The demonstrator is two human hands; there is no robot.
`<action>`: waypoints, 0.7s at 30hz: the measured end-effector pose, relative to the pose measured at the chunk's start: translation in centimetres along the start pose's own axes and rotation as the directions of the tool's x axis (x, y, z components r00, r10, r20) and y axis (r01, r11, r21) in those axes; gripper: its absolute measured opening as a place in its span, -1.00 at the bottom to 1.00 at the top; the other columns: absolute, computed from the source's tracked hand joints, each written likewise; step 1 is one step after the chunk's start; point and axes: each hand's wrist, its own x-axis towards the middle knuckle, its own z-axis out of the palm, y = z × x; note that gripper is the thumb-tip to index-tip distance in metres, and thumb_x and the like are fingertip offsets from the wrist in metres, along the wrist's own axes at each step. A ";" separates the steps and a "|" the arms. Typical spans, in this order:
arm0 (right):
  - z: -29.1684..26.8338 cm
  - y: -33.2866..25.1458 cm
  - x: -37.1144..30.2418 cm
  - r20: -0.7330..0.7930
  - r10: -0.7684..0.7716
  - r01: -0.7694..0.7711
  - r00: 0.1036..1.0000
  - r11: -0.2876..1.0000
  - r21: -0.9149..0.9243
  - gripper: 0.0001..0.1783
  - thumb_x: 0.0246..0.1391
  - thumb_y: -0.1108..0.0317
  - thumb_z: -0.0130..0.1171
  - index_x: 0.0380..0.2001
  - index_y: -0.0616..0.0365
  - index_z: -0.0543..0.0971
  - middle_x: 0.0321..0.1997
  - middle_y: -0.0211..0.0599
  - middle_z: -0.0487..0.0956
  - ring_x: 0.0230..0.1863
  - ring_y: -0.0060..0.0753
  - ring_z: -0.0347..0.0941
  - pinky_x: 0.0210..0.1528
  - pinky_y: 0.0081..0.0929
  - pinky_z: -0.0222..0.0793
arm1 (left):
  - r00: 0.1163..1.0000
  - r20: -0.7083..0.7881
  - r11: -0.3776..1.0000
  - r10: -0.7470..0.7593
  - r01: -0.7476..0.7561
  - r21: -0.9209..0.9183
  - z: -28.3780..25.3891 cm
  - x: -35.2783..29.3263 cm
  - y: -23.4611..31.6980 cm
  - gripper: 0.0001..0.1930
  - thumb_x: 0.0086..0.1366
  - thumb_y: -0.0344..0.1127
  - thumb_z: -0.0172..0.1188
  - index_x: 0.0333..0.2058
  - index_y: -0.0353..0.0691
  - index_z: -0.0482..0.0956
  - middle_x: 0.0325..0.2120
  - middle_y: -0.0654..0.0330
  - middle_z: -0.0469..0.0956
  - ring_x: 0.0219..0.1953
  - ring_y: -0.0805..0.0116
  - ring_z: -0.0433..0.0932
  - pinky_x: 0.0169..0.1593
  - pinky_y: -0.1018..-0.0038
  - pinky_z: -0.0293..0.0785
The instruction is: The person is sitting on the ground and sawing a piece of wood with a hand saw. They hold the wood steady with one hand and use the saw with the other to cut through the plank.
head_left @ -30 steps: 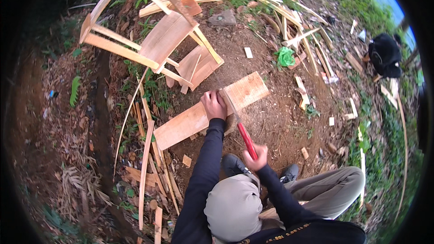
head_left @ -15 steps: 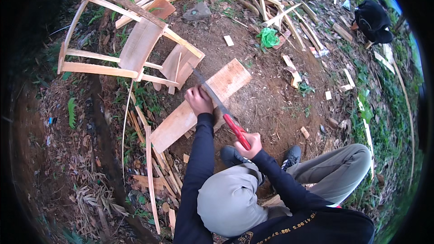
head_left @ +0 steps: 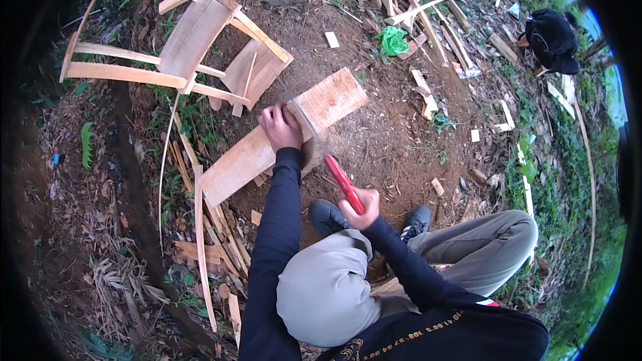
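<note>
A pale wooden plank (head_left: 242,164) lies slantwise in front of me, raised on a round piece of wood (head_left: 310,155) mostly hidden beneath it. My left hand (head_left: 281,128) grips the plank near its middle, fingers bent over the surface. Just right of those fingers, the blade of a handsaw (head_left: 342,182) crosses the plank, its tip reaching past the far edge. My right hand (head_left: 361,207) is closed around the saw's red handle on the near side. How deep the blade sits in the wood I cannot tell.
At the upper left stands a wooden chair frame (head_left: 194,33), with a board (head_left: 257,70) beside it. Long wood strips (head_left: 199,247) lie left of my arm. A green plastic bag (head_left: 393,41) and scattered offcuts lie farther off. Another person in black (head_left: 552,40) is at the upper right.
The whole view has shifted, so most things appear higher and farther left. Both hands keep their grips, and the saw crosses the plank at nearly the same place.
</note>
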 end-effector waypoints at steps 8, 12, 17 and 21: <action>0.6 -0.2 1.9 -0.005 -0.026 0.026 1.000 0.999 -0.033 -0.80 -0.05 0.39 0.21 -0.66 0.19 0.47 -0.77 -0.18 0.33 -0.77 -0.28 0.39 -0.60 -0.35 0.32 | 0.999 -0.023 1.000 0.029 -0.029 -0.011 0.1 -0.3 0.5 -0.85 0.29 -0.43 0.12 -0.20 -0.26 0.61 -0.24 -0.01 0.47 -0.11 -0.06 0.42 0.01 0.13 0.38; 1.7 -1.0 5.0 0.007 -0.009 0.009 1.000 0.999 -0.035 -0.81 -0.06 0.39 0.20 -0.66 0.18 0.47 -0.78 -0.19 0.35 -0.74 -0.24 0.44 -0.58 -0.36 0.36 | 1.000 0.003 0.999 -0.007 0.007 -0.043 0.0 0.1 0.1 -0.85 0.30 -0.42 0.11 -0.20 -0.27 0.61 -0.24 0.00 0.47 -0.10 -0.06 0.42 0.01 0.12 0.39; -1.3 -0.1 -3.1 0.008 -0.013 0.014 1.000 0.999 -0.049 -0.90 -0.15 0.42 0.21 -0.66 0.13 0.53 -0.74 -0.27 0.48 -0.68 -0.31 0.54 -0.52 -0.40 0.47 | 1.000 -0.009 1.000 0.005 -0.006 -0.030 -0.3 -0.4 0.5 -0.85 0.31 -0.40 0.10 -0.20 -0.26 0.60 -0.23 -0.01 0.47 -0.09 -0.06 0.42 0.02 0.11 0.39; 1.3 0.8 1.9 0.014 -0.067 0.068 0.998 0.994 -0.082 -0.89 -0.12 0.43 0.23 -0.62 0.16 0.53 -0.73 -0.14 0.42 -0.70 -0.17 0.48 -0.55 -0.33 0.40 | 1.000 -0.003 0.998 0.010 -0.011 -0.060 0.1 0.0 0.6 -0.84 0.30 -0.41 0.11 -0.20 -0.27 0.60 -0.23 0.00 0.47 -0.10 -0.05 0.42 0.03 0.13 0.39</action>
